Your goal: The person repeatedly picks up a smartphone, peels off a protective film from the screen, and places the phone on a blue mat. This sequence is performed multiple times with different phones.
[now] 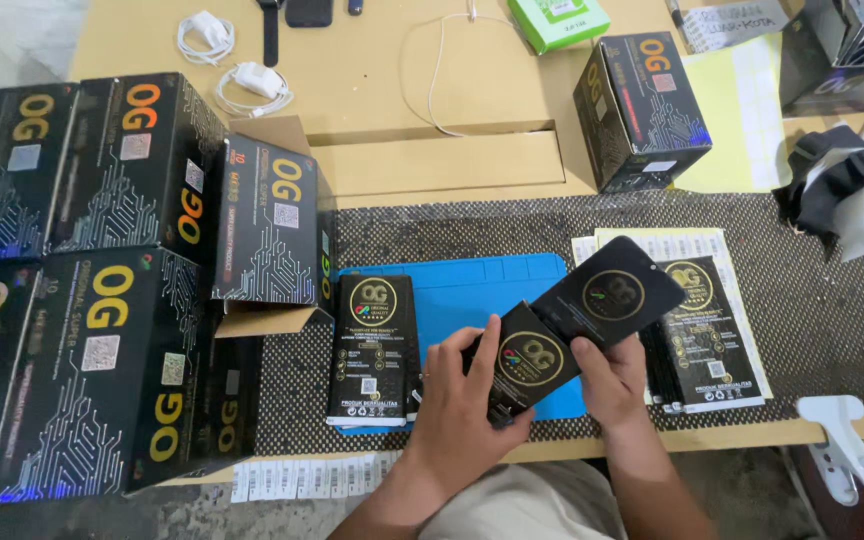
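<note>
two hands, two flat black packs over blue mat

left hand (467,405) grips a black flat pack (527,362); its long axis runs toward 1 o'clock. right hand (610,378) pinches a second dark panel (612,290), just at 1 o'clock of the first, edges overlapping. both sit above the blue mat (472,290) on the mesh-covered table (812,300). pack stacks at 9 (374,345) and 3 o'clock (704,335); black cartons (102,300) farther at 9.

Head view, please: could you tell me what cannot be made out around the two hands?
- Left hand: covers the lower part of its black sleeve.
- Right hand: hides the bottom of the dark panel.
- Black cartons: cut off by the left edge.
- White label strips: too small to make out.
</note>
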